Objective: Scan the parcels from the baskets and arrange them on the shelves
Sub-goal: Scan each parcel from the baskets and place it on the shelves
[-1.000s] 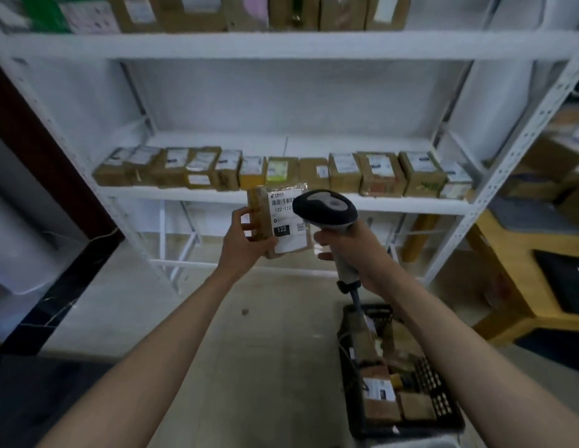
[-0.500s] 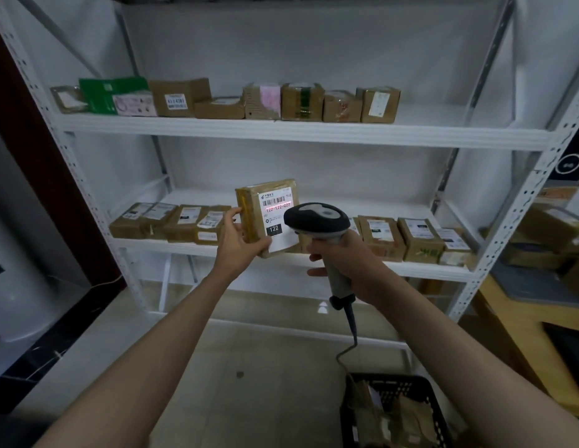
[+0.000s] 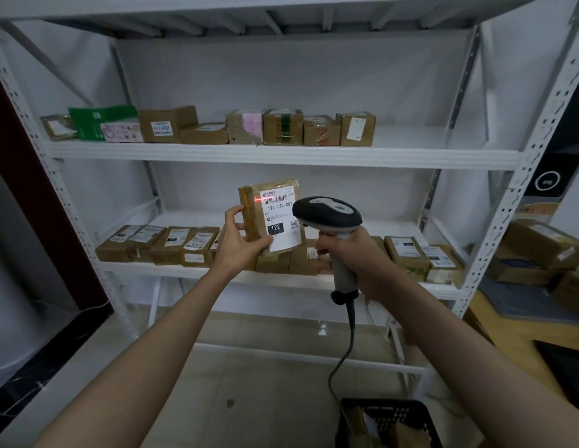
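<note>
Head camera looks along both bare forearms, raised in front of a white metal shelving unit [image 3: 281, 155]. The left hand [image 3: 241, 245] grasps a small brown cardboard parcel [image 3: 272, 218] by its lower left corner, thumb across the front under the white shipping label and fingers curled round the left edge, holding it upright with the label facing the camera. The label reads 122-122-007, and a thin red scan line crosses the barcode at its top. The right hand [image 3: 352, 253] is clenched round the grey grip of a black-and-grey handheld barcode scanner [image 3: 328, 215], whose head sits just right of the parcel and overlaps the label's right edge. A black coiled cable [image 3: 344, 354] hangs from the grip down toward a black plastic basket [image 3: 388, 421] on the floor.

One parcel is in hand and one scanner. The upper shelf carries about nine packages: a green pouch [image 3: 102, 121] among brown boxes. The lower shelf holds a row of labelled brown boxes [image 3: 171, 242]; five show left of the hands and three to the right, while those in the middle are hidden behind the hands and parcel, so the full count cannot be told. The basket is cut off by the bottom edge, its contents dim. More cartons [image 3: 540, 247] sit at far right, partly out of frame.
</note>
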Demonstrator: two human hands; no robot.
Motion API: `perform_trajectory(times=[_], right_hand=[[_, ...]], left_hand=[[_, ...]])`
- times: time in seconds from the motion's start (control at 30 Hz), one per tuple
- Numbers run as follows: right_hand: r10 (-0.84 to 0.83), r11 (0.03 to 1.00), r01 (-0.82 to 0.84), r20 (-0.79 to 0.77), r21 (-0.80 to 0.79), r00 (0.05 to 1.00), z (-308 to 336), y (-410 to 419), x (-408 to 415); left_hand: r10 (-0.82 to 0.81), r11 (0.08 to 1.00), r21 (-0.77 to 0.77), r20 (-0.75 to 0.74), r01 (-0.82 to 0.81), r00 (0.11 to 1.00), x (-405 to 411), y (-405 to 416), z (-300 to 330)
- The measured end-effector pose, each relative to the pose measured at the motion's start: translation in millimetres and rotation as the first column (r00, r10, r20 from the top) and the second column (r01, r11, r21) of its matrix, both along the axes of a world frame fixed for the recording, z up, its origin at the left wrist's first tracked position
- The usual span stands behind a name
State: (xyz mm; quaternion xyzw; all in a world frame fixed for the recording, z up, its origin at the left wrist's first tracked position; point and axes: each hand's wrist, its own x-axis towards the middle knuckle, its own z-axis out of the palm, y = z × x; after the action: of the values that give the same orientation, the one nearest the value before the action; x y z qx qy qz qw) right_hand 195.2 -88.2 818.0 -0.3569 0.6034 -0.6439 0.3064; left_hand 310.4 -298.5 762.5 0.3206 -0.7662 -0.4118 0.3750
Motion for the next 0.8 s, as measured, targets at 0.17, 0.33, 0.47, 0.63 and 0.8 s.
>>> perform_trajectory(times=[0.17,0.33,0.47,0.63,0.8], right_hand=[[-0.073,0.997,0.073,0.007,-0.036,0.997,17.0,13.9,-28.3],[-0.199,0.979,0.197,-0.043,-0.053,0.979,37.7,29.0,-68.8],[-0.313,0.948,0.308,-0.053,-0.086,0.948,55.1,42.6,-96.8],[-0.393,0.909,0.385,-0.021,-0.16,0.919,74.3,56.6,-127.7],[-0.447,0.87,0.444,0.035,-0.216,0.894,86.3,57.6,-152.2]], left_hand=[[-0.056,0.998,-0.015,0.013,0.056,0.998,-26.4,12.7,17.2],[-0.129,0.992,-0.004,-0.002,0.129,0.992,-65.2,31.4,42.6],[-0.198,0.98,0.02,-0.041,0.199,0.979,-104.4,53.3,69.7],[-0.263,0.961,0.061,-0.118,0.271,0.958,-150.1,80.7,107.0],[-0.314,0.943,0.074,-0.125,0.325,0.941,-188.1,92.5,140.4]])
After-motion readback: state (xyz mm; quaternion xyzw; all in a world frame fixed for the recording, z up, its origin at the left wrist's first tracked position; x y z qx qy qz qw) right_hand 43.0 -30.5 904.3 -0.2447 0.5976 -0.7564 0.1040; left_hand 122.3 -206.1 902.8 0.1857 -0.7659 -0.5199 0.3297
